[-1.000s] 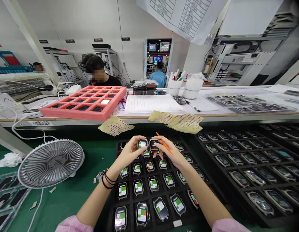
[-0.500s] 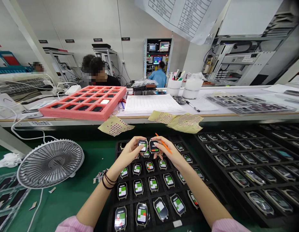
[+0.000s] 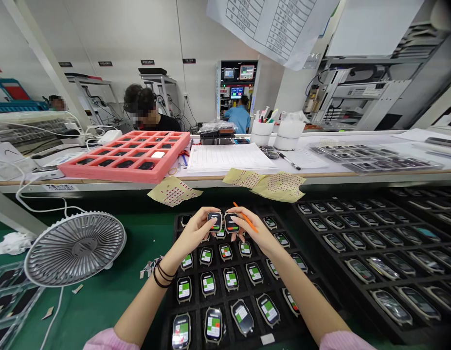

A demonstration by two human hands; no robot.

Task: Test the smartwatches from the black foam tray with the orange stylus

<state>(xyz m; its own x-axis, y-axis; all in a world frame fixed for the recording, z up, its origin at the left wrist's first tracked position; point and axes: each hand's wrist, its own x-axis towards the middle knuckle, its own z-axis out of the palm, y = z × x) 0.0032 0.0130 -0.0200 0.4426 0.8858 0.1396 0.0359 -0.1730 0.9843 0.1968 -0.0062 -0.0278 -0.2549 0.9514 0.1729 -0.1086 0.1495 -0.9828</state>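
My left hand is closed around a smartwatch, its thumb on the screen. A second smartwatch is gripped in my right hand, thumb also against the glass. Both watches sit side by side, with dark screens that carry a coloured bar near the bottom. An orange pen lies tucked along the fingers of my right hand. Below both hands is a black foam tray holding rows of strapless watches, many lit with green and white screens.
On the right lies another black tray of watches. A grey fan stands at left. Across the shelf are a pink foam tray, paper sheets and a white pen cup. Yellow sticker sheets hang off its edge. Other people sit beyond.
The left watch's screen has gone from white and green to dark with a coloured bar. Both hands keep their grip in nearly the same place.
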